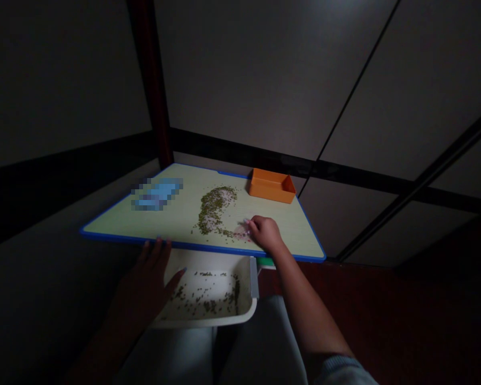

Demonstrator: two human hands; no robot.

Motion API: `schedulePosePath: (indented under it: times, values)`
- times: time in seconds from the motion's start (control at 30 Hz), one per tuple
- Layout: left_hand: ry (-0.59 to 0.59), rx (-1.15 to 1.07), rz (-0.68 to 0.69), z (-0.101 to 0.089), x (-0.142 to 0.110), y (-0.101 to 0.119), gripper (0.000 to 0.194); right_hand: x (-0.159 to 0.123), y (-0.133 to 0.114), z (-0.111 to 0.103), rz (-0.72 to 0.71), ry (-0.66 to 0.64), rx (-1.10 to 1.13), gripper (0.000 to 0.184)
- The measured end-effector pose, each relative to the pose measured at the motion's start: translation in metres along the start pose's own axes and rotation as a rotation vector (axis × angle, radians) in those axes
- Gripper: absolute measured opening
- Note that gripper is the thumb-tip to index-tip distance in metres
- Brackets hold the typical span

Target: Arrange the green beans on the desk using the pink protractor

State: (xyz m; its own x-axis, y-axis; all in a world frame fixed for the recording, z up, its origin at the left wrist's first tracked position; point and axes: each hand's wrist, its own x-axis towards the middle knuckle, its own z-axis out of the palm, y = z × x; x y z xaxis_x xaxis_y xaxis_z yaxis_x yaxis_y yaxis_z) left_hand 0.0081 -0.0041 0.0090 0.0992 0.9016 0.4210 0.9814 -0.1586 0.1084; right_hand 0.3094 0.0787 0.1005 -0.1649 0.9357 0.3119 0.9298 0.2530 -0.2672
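Observation:
A loose, curved heap of small green-brown grains (pixel 210 208), with paler patches in it, lies on the light tabletop (pixel 176 224). My right hand (pixel 265 233) is closed near the heap's lower right end. Its fingertips are pressed together beside a pale pinkish patch (pixel 241 231), and what they hold, if anything, is too small to make out. My left hand (pixel 154 272) has its fingers spread, the tips at the table's blue front edge. Below it, the thumb reaches over a white bin (pixel 208 322) with scattered grains on its bottom.
An orange open box (pixel 270 190) stands at the table's back right. A blurred-out light-blue object (pixel 158 193) lies at the left. Something green (pixel 265 261) shows under the front edge. Dark panelled walls (pixel 256 69) rise behind the table, and the surroundings are dim.

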Motion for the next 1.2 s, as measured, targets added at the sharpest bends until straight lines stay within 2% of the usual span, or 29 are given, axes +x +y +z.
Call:
schedulePosePath:
  times: [0.33,0.57,0.87,1.2]
  values:
    - [0.024,0.001,0.011,-0.001,0.000,0.002,0.080,0.000,0.008,0.004,0.026,0.027,-0.026,0.036]
    - [0.025,0.002,0.021,-0.001,-0.001,0.002,0.080,0.002,0.002,0.004,-0.008,0.007,0.000,0.035]
    - [-0.001,-0.014,0.004,-0.007,0.000,0.005,0.079,0.005,0.004,0.008,0.016,0.043,-0.030,0.035]
    - [0.001,-0.031,-0.012,-0.006,0.001,0.006,0.079,0.005,-0.002,0.007,-0.018,0.010,0.010,0.035]
